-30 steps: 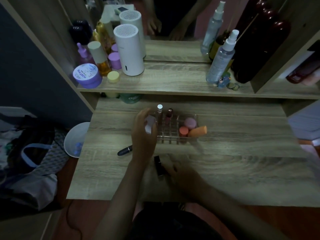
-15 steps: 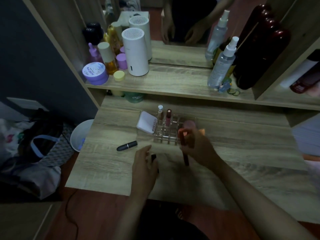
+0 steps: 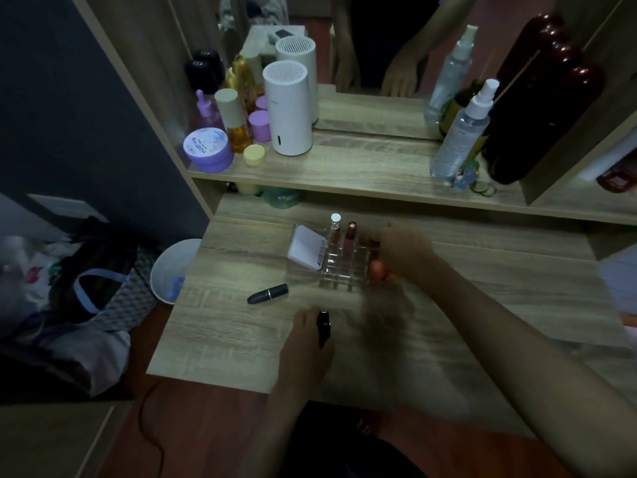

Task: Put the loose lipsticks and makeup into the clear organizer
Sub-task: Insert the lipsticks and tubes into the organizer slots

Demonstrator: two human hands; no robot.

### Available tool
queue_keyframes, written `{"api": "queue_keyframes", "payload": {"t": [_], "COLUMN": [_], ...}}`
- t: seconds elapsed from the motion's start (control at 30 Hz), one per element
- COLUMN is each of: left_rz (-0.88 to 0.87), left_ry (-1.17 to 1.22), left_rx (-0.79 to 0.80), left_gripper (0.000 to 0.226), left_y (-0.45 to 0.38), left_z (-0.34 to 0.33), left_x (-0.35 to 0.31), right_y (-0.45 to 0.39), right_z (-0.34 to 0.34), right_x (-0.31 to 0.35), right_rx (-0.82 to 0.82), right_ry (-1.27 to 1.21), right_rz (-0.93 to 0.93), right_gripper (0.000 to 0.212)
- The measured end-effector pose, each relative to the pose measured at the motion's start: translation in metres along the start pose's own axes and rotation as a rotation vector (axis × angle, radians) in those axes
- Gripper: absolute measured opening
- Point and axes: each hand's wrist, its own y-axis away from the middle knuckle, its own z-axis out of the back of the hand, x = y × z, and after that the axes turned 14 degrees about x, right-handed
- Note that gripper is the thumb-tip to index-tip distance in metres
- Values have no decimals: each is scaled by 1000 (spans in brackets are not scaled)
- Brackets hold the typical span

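The clear organizer [image 3: 339, 269] stands on the wooden desk [image 3: 241, 332], just below the shelf. A white compact [image 3: 306, 247] leans in its left end, and two upright tubes [image 3: 350, 236] stand in its back slots. My right hand [image 3: 405, 251] reaches over the organizer's right end, next to an orange-capped item [image 3: 377, 269]; what it holds is blurred. My left hand [image 3: 305, 343] rests near the desk's front edge, closed around a black lipstick [image 3: 324, 327]. A dark lipstick [image 3: 268, 293] lies loose on the desk, left of the organizer.
The shelf [image 3: 344, 174] above the desk carries a white cylinder [image 3: 287, 108], a purple jar [image 3: 206, 150], bottles and a spray bottle [image 3: 462, 132]. A mirror stands behind them. On the floor to the left are a white bin [image 3: 172, 267] and bags [image 3: 86, 291].
My right hand moved up from the desk front to the organizer's right end with the item it carried. My left hand closed on the black lipstick.
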Motion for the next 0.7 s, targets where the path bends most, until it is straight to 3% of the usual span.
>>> {"api": "queue_keyframes", "payload": {"t": [0.27, 0.53, 0.7], "left_rz": [-75, -40, -1], "left_ry": [-43, 350, 703], "left_rx": [53, 98, 134], "left_gripper": [23, 31, 34], "left_y": [-10, -22, -22], "left_z": [23, 55, 67], "left_x": [2, 10, 11], "right_y": [-24, -42, -30], "right_z": [6, 2, 8], "right_x": [18, 19, 15], "right_rx": [75, -1, -22], "right_ry": [246, 17, -89], "right_rz": [42, -23, -31], "right_gripper": [20, 8, 25]}}
